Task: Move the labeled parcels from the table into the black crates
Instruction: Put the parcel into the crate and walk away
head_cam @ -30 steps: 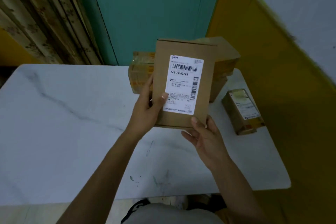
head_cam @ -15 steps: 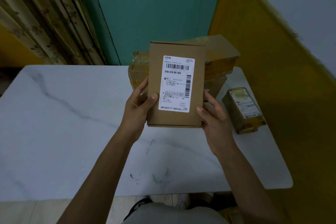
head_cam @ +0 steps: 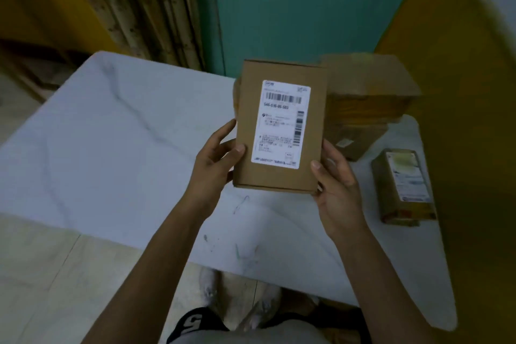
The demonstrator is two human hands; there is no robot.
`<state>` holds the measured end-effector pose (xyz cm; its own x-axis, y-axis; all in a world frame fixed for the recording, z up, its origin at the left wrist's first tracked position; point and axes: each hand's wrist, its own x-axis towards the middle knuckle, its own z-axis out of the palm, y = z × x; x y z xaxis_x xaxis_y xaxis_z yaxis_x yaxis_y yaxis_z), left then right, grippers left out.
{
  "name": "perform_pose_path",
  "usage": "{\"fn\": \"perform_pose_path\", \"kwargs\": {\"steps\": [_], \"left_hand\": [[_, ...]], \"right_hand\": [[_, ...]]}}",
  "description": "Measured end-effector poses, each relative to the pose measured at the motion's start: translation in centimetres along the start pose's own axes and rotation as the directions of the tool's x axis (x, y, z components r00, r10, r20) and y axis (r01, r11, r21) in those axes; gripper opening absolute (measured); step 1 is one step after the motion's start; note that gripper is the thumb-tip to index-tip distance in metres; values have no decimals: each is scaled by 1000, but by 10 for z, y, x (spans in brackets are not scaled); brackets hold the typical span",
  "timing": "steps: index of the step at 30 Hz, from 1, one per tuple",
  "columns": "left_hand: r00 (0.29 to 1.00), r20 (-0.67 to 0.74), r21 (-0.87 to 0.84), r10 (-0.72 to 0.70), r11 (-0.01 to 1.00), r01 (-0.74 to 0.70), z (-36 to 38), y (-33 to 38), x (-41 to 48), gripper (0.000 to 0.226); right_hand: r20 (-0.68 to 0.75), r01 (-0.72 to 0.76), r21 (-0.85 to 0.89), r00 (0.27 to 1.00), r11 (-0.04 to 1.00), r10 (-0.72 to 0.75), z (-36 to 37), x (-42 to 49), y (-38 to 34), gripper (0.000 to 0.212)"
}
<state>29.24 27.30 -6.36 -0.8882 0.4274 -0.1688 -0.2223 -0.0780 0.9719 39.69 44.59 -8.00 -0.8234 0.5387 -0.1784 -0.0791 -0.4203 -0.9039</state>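
gripping parcel (head_cam: 280,127), apparently upright: left hand (head_cam: 215,167), right hand (head_cam: 339,190)

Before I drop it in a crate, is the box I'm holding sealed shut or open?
Shut. The held box shows flat, closed edges, label facing up, gripped by the left hand and right hand.

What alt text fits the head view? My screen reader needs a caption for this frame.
Both hands, left hand and right hand, hold a brown labeled parcel upright above a white marble table. More parcels are stacked behind it, and a small taped parcel lies at right.
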Motion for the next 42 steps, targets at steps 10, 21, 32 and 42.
{"fn": "perform_pose_path", "kwargs": {"steps": [10, 21, 32, 42], "left_hand": [[946, -323, -74, 9, 997, -35, -157, -8, -87, 38], [761, -648, -144, 22, 978, -151, -433, 24, -226, 32], [587, -809, -187, -34, 961, -202, -615, 36, -263, 24], [522, -853, -154, -14, 962, -226, -831, 86, -192, 28]], "right_hand": [[321, -127, -88, 935, 988, 149, 139, -26, 58, 42], [567, -387, -169, 714, 907, 410, 418, -132, 192, 45], [621, -477, -279, 573, 834, 535, 603, -173, 279, 42], [688, -531, -292, 461, 795, 560, 823, -116, 382, 50]]}}
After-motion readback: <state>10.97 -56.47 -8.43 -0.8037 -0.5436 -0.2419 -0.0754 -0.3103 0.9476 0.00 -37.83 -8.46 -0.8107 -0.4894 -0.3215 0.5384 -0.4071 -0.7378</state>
